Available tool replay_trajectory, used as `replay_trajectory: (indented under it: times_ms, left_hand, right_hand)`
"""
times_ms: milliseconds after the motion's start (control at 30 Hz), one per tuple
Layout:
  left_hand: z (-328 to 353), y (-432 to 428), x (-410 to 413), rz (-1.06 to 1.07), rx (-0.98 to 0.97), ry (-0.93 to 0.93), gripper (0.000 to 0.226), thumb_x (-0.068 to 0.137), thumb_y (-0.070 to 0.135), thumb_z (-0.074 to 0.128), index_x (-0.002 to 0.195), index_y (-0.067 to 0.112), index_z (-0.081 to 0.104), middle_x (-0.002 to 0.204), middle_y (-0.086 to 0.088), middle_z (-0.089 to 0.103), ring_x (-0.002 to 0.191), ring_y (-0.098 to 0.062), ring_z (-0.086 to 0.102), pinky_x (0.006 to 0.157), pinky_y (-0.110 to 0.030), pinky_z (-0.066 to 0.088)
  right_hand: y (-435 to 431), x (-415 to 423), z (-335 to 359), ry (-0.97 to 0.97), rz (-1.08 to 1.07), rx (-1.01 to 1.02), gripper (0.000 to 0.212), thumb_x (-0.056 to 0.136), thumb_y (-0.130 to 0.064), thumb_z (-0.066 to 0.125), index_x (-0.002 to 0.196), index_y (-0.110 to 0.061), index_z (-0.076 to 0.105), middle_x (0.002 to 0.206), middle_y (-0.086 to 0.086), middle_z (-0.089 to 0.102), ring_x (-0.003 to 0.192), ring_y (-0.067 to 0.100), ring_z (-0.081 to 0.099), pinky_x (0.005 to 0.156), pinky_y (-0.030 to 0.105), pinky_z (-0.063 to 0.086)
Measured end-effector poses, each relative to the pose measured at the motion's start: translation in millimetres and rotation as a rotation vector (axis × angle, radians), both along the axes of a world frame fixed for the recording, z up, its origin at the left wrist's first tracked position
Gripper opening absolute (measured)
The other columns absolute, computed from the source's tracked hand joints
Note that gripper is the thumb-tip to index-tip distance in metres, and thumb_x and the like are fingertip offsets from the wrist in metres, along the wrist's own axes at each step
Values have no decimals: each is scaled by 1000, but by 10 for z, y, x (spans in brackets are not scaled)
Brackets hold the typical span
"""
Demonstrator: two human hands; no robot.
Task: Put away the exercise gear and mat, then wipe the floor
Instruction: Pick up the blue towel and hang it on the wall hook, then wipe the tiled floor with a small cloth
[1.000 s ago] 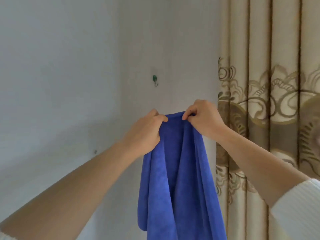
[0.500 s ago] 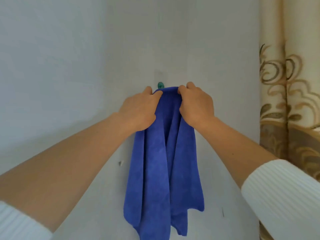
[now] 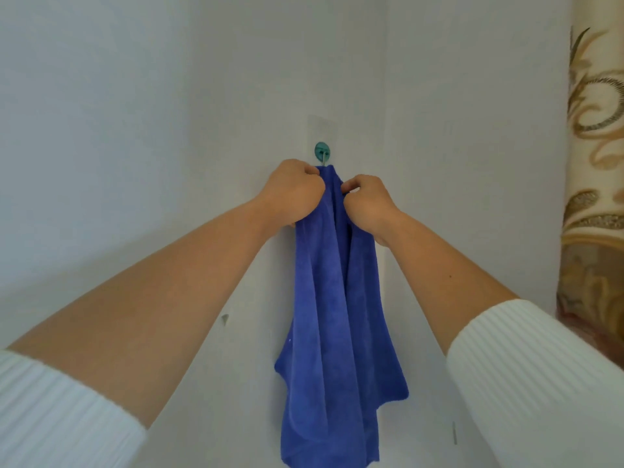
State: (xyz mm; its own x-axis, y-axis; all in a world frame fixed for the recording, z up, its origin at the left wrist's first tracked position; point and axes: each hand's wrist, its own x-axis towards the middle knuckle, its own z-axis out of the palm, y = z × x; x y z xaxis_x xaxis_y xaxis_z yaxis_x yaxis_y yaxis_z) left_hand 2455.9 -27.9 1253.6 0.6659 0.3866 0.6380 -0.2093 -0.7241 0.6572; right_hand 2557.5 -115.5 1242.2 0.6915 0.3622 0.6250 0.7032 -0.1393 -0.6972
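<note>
While left hand (image 3: 292, 192) and right hand (image 3: 369, 202) pinch cloth (image 3: 337, 315) top edge | hook (image 3: 322, 152) above

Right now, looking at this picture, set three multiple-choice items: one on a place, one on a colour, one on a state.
1. Where is the hook relative to the top of the cloth?
A. Just above it. B. Below its bottom edge. C. Far to its left.
2. What colour is the cloth?
A. Red. B. Blue. C. White.
3. What are the hands doing?
A. Both hang free. B. Only one grips it. C. Both grip the cloth near its top.
Answers: 1 A, the green hook sits right over the bunched top; 2 B, it is plainly blue; 3 C, the left hand and right hand both curl round the cloth.
</note>
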Motion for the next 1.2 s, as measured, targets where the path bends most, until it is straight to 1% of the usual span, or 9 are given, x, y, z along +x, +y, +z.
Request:
replay_trajectory:
  times_ms: [67,133,200,267,433,533,700,933,1200]
  left_hand:
    - [-54,20,21,-19,-119,-14,21,83,0,38,87,13,55,90,-12,54,77,-21,46,61,-31,39]
    - [-114,22,2,-54,-224,-1,33,81,1,39,102,-3,64,103,-20,66,86,-29,60,76,-37,49]
    - [-236,0,-33,-122,-255,7,44,79,-2,39,114,4,65,112,-17,68,99,-30,65,88,-41,54]
    - [-413,-31,-69,-187,-238,13,50,82,-3,42,125,17,59,111,-7,68,96,-20,65,80,-32,56]
    - [-910,71,-180,19,221,-37,70,85,4,56,148,24,31,126,1,52,108,-12,54,90,-19,45]
    - [-1154,161,-399,149,382,-161,63,87,8,57,144,25,38,117,8,43,100,-6,49,79,-10,40]
    - [-1465,397,-1134,369,512,-282,48,81,4,56,125,24,56,116,16,41,106,-4,48,80,-17,44]
    - [-1975,799,-2857,706,526,-162,43,80,5,53,119,22,59,125,10,44,116,-8,45,75,-29,48]
    - [-2919,856,-5518,1126,346,53,43,81,4,56,120,21,58,130,5,46,118,-12,42,74,-29,48]
  right_hand:
    - [-23,16,-62,83,52,30,33,85,3,36,105,14,59,96,25,64,77,23,48,65,33,43]
    - [-45,8,-117,114,100,63,24,83,2,37,87,-1,61,85,14,56,73,23,46,63,34,41]
    - [-80,-19,-183,119,153,91,27,83,4,38,88,-8,63,81,12,58,69,24,51,60,32,46]
    - [-112,-75,-255,100,165,111,29,85,5,40,92,-6,66,86,8,67,72,19,62,60,27,53]
    - [-118,-170,-449,-260,-158,213,22,83,-2,51,95,-15,64,100,-5,56,83,8,53,60,8,36]
    - [-46,-369,-606,-342,-104,387,19,82,-2,56,89,-19,61,101,-7,52,85,5,49,66,7,40]
    - [297,-984,-1016,-383,109,435,17,81,-4,58,92,-17,61,95,-14,50,90,8,50,75,11,40]
    - [1010,-2326,-1805,-354,413,271,18,84,-9,58,101,-16,60,103,-13,50,93,2,48,73,11,38]
    - [1616,-4733,-2730,-399,763,74,25,83,-16,58,109,-12,58,109,-5,55,98,15,54,71,24,41]
